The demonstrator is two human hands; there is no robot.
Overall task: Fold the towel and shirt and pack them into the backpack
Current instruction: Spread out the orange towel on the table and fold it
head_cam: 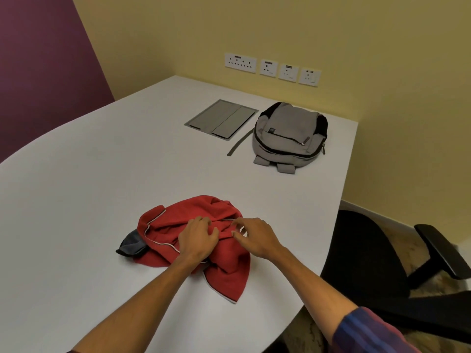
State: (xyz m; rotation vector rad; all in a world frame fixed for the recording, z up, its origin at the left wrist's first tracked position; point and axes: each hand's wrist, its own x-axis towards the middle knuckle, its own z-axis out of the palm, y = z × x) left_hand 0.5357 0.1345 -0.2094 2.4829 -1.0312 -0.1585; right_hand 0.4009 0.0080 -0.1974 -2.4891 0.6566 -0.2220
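While I watched the head view, a white table (102,187) with a curved near edge filled most of the frame, set into a corner where a yellow wall (280,34) met a purple wall (38,59) at upper left. Four white socket plates (272,69) sat in a row on the yellow wall, above centre. A grey cable hatch (221,119) lay flush in the tabletop, and just to its right the grey backpack (290,137) lay flat, its zips closed as far as I could tell, a loose strap trailing toward the hatch. A black office chair (369,250) stood at lower right.

Below centre, well apart from the backpack, I saw the red shirt (183,215) lying crumpled, with thin white piping along its edges. A dark grey cloth (132,244), perhaps the towel, poked out from under its left side. My left hand (198,238) was bunching the red fabric in curled fingers. My right hand (254,236) hovered beside it, fingers loosely spread, thumb and forefinger near a fold; whether they pinched it I could not tell.
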